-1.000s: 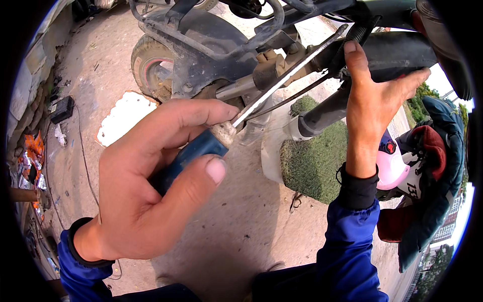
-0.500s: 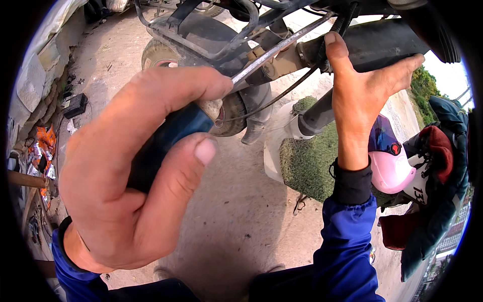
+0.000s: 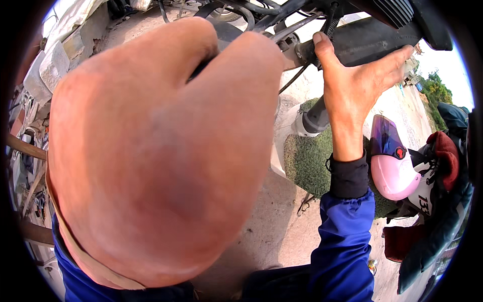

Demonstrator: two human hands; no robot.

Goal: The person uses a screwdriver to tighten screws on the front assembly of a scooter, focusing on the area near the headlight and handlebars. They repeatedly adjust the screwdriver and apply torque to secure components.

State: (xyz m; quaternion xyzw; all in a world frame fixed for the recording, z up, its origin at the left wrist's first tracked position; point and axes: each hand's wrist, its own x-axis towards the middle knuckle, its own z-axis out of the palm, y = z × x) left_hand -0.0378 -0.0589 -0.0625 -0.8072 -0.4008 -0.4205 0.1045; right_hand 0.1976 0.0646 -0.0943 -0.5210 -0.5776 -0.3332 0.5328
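Note:
My left hand (image 3: pixel 161 151) fills the near left, its back toward me and its fingers curled closed. It holds a screwdriver, whose handle the hand hides. The metal shaft (image 3: pixel 298 26) points up and right, toward the dark frame of a vehicle. My right hand (image 3: pixel 352 90) is braced against a thick black tube (image 3: pixel 375 40) from below. Its thumb points up beside a thin black cable (image 3: pixel 294 79) at the tube's left end, and its fingers stretch right along the tube, partly hidden.
Below the tube lies a green turf-like mat (image 3: pixel 309 163), with a dark post (image 3: pixel 316 118) rising near it. At the right are a pink helmet (image 3: pixel 395 176) with a dark visor and a dark green padded cover (image 3: pixel 443 241). Rubble and stone blocks (image 3: pixel 53 65) line the left.
My left hand has come nearer and turned, its back now covering the screwdriver handle and the wheel. My right hand keeps its hold on the tube. The view has shifted slightly.

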